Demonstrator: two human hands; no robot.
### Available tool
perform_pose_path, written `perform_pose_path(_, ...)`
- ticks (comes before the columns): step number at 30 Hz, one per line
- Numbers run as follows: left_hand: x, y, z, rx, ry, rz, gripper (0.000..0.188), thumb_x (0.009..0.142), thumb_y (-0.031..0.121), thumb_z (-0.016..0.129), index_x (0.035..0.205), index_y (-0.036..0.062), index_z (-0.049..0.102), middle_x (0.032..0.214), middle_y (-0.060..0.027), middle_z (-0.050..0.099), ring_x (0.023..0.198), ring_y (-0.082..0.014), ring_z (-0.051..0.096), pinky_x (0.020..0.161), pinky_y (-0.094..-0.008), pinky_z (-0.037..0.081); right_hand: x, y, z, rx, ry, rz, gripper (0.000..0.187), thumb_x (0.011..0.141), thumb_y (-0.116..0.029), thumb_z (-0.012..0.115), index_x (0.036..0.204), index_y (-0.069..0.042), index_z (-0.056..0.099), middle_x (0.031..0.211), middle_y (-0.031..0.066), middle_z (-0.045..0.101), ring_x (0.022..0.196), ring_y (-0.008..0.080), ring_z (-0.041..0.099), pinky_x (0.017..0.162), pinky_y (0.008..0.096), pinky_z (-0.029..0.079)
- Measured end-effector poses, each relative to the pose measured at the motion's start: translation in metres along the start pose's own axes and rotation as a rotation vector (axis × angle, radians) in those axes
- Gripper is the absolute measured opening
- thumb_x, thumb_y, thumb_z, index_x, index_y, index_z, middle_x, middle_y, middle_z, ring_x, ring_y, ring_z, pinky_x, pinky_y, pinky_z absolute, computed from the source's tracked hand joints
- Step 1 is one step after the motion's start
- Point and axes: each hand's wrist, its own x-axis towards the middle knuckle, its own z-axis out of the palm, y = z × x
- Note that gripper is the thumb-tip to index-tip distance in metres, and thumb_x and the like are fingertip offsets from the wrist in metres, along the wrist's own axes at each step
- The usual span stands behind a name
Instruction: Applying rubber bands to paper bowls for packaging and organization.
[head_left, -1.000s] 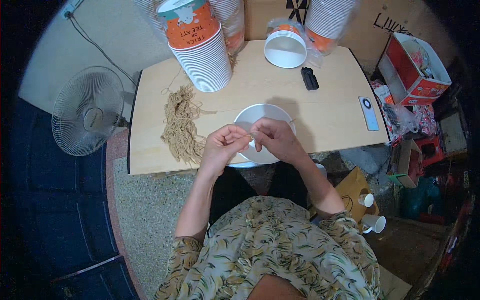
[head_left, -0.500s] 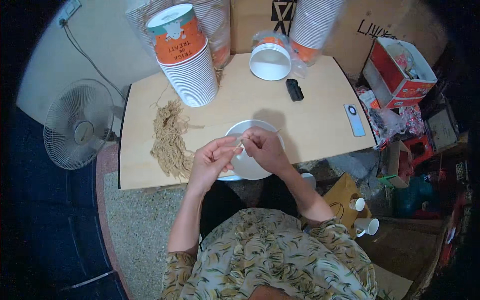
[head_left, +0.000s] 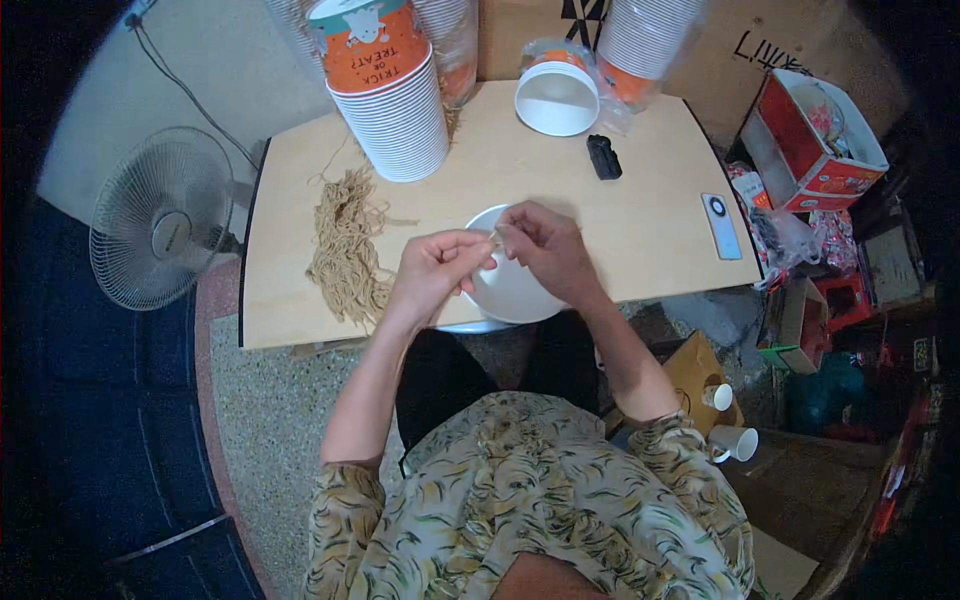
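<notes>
My left hand (head_left: 440, 272) and my right hand (head_left: 552, 252) meet fingertip to fingertip over a white paper bucket (head_left: 512, 297). Between their pinched fingers is a short bit of thin tan cord (head_left: 495, 238), mostly covered by the fingers. The bucket stands at the table's near edge, its upper rim partly behind my hands. Left of my left hand lies a loose heap of tan cords (head_left: 345, 255).
Behind the cords rises a tall stack of orange and white paper buckets (head_left: 395, 105). Another bucket (head_left: 558, 100) lies on its side farther back. A black object (head_left: 604, 157) and a phone (head_left: 721, 227) rest on the table (head_left: 660, 230). A fan (head_left: 170, 232) stands left.
The view has shifted, so the table sits higher in the picture. Both hands keep pinching together over the bucket; the cord end beyond my right hand no longer shows.
</notes>
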Motion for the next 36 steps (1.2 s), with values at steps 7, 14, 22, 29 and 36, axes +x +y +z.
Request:
perform_pose_path(7, 0.009, -0.007, -0.007, 0.003, -0.006, 0.003, 0.019, 0.093, 0.02, 0.07, 0.104, 0.0058, 0.073, 0.071, -0.0004, 0.069, 0.051, -0.0008, 0.051, 0.047, -0.0164, 0.039, -0.004, -0.007, -0.01, -0.28, -0.091, -0.045, 0.016, 0.091, -0.012, 0.067, 0.103, -0.002, 0.064, 0.082, 0.0039, 0.064, 0.071, 0.0092, 0.056, 0.067, 0.026, 0.048)
perform_pose_path(14, 0.004, -0.01, -0.012, 0.227, -0.112, 0.101, 0.016, 0.091, 0.012, 0.07, 0.102, 0.0003, 0.072, 0.074, -0.0003, 0.069, 0.064, -0.0019, 0.059, 0.056, -0.0178, 0.044, -0.011, -0.013, -0.014, -0.387, -0.041, -0.134, 0.011, 0.089, -0.01, 0.069, 0.093, 0.0, 0.065, 0.077, 0.0054, 0.061, 0.067, 0.0118, 0.055, 0.063, 0.0288, 0.047)
perform_pose_path(22, -0.002, -0.007, -0.003, 0.181, -0.041, 0.13, 0.013, 0.091, 0.011, 0.07, 0.099, 0.0013, 0.072, 0.071, 0.0005, 0.069, 0.065, -0.0024, 0.061, 0.056, -0.0173, 0.042, -0.016, -0.016, -0.013, -0.359, -0.039, -0.184, 0.009, 0.087, -0.005, 0.07, 0.092, 0.0, 0.064, 0.076, 0.0052, 0.061, 0.065, 0.0115, 0.053, 0.061, 0.0278, 0.045)
perform_pose_path(29, -0.01, -0.003, -0.011, 0.51, -0.03, 0.322, 0.011, 0.087, 0.009, 0.072, 0.096, 0.0031, 0.073, 0.089, -0.0053, 0.073, 0.08, -0.0092, 0.065, 0.073, -0.0248, 0.051, -0.025, -0.018, -0.021, -0.422, 0.036, -0.182, 0.009, 0.087, -0.003, 0.07, 0.089, 0.001, 0.061, 0.076, 0.0047, 0.059, 0.065, 0.0113, 0.053, 0.059, 0.0265, 0.044)
perform_pose_path(36, -0.008, -0.021, -0.034, 0.736, -0.094, 0.697, 0.01, 0.078, 0.009, 0.074, 0.086, 0.0066, 0.07, 0.096, -0.009, 0.071, 0.11, -0.029, 0.064, 0.096, -0.0382, 0.047, -0.04, -0.006, -0.045, -0.267, 0.34, -0.043, 0.011, 0.095, -0.002, 0.058, 0.084, -0.005, 0.059, 0.074, -0.0054, 0.049, 0.065, 0.0034, 0.045, 0.058, 0.0208, 0.038)
